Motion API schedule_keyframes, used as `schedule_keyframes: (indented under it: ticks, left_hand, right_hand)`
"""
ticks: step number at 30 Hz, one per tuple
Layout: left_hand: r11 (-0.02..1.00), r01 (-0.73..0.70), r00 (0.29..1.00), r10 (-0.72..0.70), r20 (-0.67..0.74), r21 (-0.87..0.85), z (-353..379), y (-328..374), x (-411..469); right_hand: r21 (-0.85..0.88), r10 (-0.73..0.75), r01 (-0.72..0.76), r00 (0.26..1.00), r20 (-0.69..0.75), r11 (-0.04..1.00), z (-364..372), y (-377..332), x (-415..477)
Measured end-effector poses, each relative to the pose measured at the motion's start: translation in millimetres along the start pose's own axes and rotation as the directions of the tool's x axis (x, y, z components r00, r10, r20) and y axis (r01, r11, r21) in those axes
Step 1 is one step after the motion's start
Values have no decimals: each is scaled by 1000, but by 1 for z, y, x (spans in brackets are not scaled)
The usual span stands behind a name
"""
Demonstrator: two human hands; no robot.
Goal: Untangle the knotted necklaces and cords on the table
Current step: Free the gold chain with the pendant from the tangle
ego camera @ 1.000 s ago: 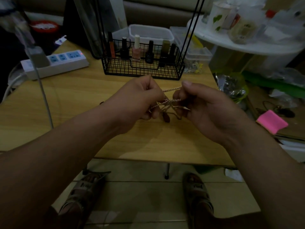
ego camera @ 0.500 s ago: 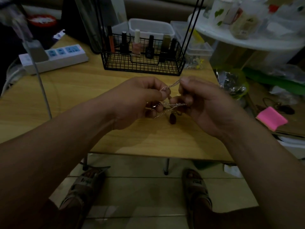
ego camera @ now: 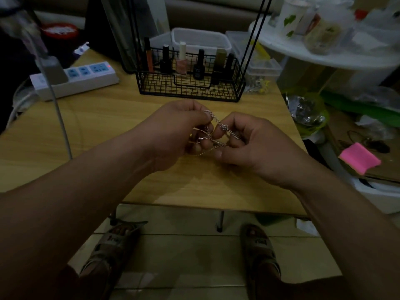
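Silver chain, knotted, is stretched between our two hands above the wooden table. Our left hand pinches a strand, and our right hand pinches near the knot. One wire basket holds six bottles, their labels too dim to read. One power strip shows three blue sockets.

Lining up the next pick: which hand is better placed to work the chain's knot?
Likely the right hand: its fingertips are at the knot, while the left hand pinches the silver chain.
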State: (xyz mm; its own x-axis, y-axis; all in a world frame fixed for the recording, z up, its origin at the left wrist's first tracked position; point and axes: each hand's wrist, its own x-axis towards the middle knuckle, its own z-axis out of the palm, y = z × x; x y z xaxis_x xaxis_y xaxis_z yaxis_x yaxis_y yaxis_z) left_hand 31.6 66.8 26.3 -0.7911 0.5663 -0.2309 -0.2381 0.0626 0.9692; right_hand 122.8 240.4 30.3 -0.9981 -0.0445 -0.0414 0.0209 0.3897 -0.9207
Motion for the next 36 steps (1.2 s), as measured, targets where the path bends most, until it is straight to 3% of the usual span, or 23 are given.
schedule_keyframes:
  ticks: [8, 14, 19, 23, 25, 27, 31, 33, 36]
  left_hand:
    - [998, 7, 1000, -6, 18, -60, 0, 2, -1]
    - [996, -24, 998, 29, 51, -83, -2, 3, 1]
    - [989, 24, 995, -9, 103, -148, -1, 4, -1]
    - [985, 49, 987, -22, 158, -168, -2, 2, -3]
    - [994, 14, 991, 2, 136, -112, -1, 0, -3]
    - [995, -78, 995, 74, 65, 64, 2, -3, -4]
    - [889, -234, 967, 254, 3, 394, 6, -8, -6]
    - [880, -259, 958, 285, -7, 398, 6, -8, -8]
    - [883, -286, 953, 303, 13, 371, 8, -5, -9]
  right_hand:
    - [-202, -76, 53, 991, -108, 978, 9, -2, 1]
    - [107, 35, -30, 998, -49, 994, 2, 0, -1]
    - [326, 94, -103, 995, 42, 940, -2, 5, -1]
    - [461, 119, -119, 992, 30, 879, -4, -1, -1]
    - [578, 176, -160, 984, 29, 800, -1, -4, 0]
    - [694, 228, -205, 972, 61, 690, 2, -7, -2]
    - [801, 401, -270, 915, 42, 534, 9, -12, -1]
    - [736, 494, -323, 869, -18, 595, 14, -10, 1]
    - [515, 479, -344, 865, -152, 785, 17, -5, 1]
